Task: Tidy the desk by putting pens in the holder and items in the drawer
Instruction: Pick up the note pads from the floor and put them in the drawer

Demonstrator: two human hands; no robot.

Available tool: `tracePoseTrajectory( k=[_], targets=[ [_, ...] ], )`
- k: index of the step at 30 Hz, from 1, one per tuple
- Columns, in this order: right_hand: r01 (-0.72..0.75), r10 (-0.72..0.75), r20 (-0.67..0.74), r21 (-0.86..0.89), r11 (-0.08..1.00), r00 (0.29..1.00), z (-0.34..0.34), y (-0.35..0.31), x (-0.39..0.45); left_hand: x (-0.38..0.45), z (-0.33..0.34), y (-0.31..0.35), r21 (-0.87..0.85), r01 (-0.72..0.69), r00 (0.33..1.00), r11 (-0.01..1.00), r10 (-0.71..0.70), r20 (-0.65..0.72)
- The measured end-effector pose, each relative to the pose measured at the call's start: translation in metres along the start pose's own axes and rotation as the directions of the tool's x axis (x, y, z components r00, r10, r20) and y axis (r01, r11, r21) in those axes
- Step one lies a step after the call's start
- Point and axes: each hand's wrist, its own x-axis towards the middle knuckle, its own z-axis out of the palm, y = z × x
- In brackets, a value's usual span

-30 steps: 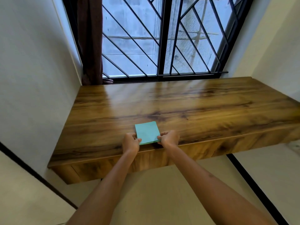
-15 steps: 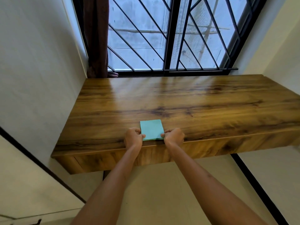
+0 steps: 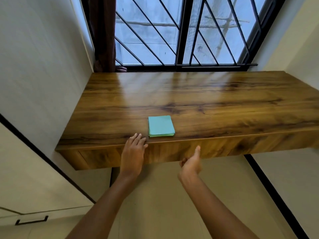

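The left hand (image 3: pixel 134 149) lies flat, fingers straight, on the near edge of the desk (image 3: pixel 198 100), holding nothing. Just right of its fingertips a teal pad (image 3: pixel 160 125) sits on the desk near that edge. Farther right the right hand (image 3: pixel 190 163) hangs loose and empty before the drawer front (image 3: pixel 224 149)

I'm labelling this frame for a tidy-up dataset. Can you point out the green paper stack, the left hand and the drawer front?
green paper stack (image 3: pixel 161 125), head view: middle of its top sheet.
left hand (image 3: pixel 133 149), head view: back of the hand, at the desk edge.
drawer front (image 3: pixel 224 149), head view: bare wood panel under the desktop.
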Motion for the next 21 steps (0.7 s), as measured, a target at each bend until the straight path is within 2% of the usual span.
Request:
tracePoseTrajectory(
  k=[2, 4, 7, 9, 12, 16, 21],
  targets=[
    [-0.130, 0.128, 0.056, 0.037, 0.991, 0.990, -0.012, 0.020, 0.010, 0.000, 0.002, -0.011, 0.147, -0.119, 0.993, 0.982, 0.120, 0.002],
    [-0.217, 0.203, 0.186, 0.056, 0.975, 0.961, -0.016, 0.037, 0.020, 0.005, 0.002, -0.016, 0.158, -0.145, 0.989, 0.977, 0.144, 0.020],
    [-0.257, 0.211, 0.393, 0.068, 0.964, 0.895, -0.010, 0.046, 0.030, 0.012, 0.001, -0.021, 0.137, -0.174, 0.985, 0.975, 0.170, 0.038],
    [-0.265, 0.195, 0.461, 0.092, 0.960, 0.866, -0.005, 0.048, 0.033, 0.013, 0.003, -0.022, 0.117, -0.174, 0.984, 0.978, 0.168, 0.058],
    [-0.277, 0.193, 0.491, 0.105, 0.955, 0.849, 0.002, 0.054, 0.045, 0.011, 0.007, -0.024, 0.113, -0.157, 0.986, 0.981, 0.150, 0.065],
    [-0.323, 0.178, 0.504, 0.217, 0.921, 0.845, 0.009, 0.056, 0.067, 0.014, 0.006, -0.022, 0.101, -0.180, 0.983, 0.979, 0.174, 0.058],
    [-0.264, 0.131, 0.488, 0.215, 0.940, 0.863, 0.011, 0.068, 0.071, 0.014, 0.007, -0.028, 0.073, -0.141, 0.984, 0.987, 0.132, 0.116]
  ],
)
